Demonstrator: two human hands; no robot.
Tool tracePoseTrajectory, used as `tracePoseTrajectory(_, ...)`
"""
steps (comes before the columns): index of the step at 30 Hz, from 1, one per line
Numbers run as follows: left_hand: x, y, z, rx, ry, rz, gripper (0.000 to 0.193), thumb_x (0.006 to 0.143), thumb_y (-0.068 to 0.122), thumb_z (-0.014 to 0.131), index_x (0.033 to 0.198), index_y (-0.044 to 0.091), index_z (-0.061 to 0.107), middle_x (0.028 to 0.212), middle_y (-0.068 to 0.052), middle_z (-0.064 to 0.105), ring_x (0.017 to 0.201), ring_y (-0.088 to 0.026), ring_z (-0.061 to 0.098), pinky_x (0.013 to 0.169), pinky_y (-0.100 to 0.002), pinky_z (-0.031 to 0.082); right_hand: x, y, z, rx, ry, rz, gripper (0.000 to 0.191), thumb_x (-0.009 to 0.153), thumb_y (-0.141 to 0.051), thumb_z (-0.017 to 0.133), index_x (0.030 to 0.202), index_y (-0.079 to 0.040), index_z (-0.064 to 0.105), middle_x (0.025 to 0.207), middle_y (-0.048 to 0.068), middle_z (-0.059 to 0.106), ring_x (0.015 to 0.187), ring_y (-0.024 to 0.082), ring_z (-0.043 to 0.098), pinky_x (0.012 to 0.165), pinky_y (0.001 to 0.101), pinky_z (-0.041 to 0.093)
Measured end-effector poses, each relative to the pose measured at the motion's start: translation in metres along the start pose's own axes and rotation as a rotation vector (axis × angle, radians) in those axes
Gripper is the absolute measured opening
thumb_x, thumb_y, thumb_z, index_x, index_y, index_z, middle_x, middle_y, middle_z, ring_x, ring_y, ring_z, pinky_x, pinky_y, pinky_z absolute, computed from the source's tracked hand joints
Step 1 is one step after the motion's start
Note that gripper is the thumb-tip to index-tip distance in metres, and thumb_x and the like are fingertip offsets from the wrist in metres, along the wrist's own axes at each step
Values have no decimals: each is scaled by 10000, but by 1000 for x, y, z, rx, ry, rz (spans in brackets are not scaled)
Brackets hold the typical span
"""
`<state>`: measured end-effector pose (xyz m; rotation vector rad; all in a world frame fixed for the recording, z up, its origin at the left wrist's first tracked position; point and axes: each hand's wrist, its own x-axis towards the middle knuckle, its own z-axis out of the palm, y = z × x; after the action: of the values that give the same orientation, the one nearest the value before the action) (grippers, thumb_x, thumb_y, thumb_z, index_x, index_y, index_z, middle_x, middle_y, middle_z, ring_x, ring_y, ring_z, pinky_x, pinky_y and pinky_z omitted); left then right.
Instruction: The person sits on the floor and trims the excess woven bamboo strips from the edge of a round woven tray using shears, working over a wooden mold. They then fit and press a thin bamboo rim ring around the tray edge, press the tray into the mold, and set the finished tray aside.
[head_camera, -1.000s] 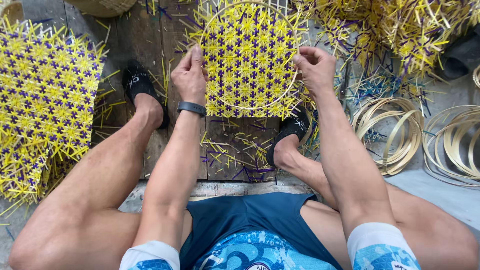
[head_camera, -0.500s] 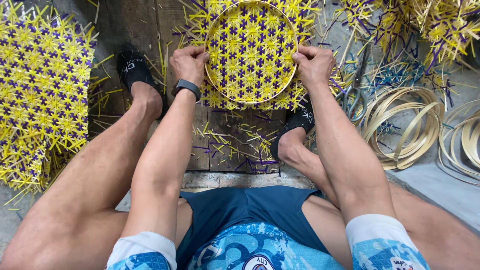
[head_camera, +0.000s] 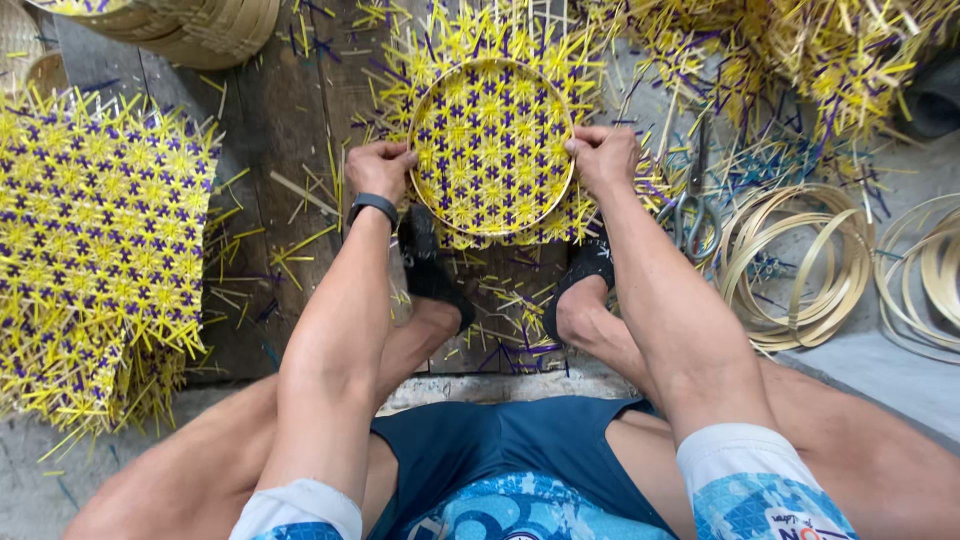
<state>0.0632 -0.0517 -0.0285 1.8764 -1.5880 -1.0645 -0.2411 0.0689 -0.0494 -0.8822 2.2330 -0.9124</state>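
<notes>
- big stack of woven yellow/purple mats (head_camera: 95, 260) on the left, w/ loose strip ends sticking out all round
- messy heap of the same yellow strips (head_camera: 800, 60) top right
- wooden plank floor (head_camera: 280, 110) under it all, littered w/ offcuts
- round woven panel (head_camera: 492, 148) in a hoop frame, dead centre btwn both hands, sitting on another mat
- coiled bamboo hoops (head_camera: 800, 265) on the right, near scissors (head_camera: 692, 215)
- left hand (head_camera: 378, 168) clamped on the panel's left rim, fingers curled, black watch (head_camera: 373, 206) on wrist
- right hand (head_camera: 603, 157) closed on the right rim, same grip
</notes>
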Motion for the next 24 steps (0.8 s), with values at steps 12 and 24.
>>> tracePoseTrajectory(12, 2, 2, 1, -502, -243, -361, 232, 797, 52, 846, 1008, -10, 773, 849, -60, 759, 686, -155, 710, 641, -302, 602, -6, -21, -16, -10, -10, 48, 250, 762, -189, 857, 1007, -146, 831, 901, 59, 809, 769, 139, 752, 771, 282, 588)
tracePoseTrajectory(24, 2, 15, -3, -5, -193, -157, 233, 776, 142, 860, 988, 55, 816, 878, -91, 785, 768, -195, 734, 754, -347, 595, 9, -5, -33, 127, -163, -66, 262, 720, -195, 877, 955, -93, 820, 858, 59, 802, 756, 145, 752, 739, 302, 591)
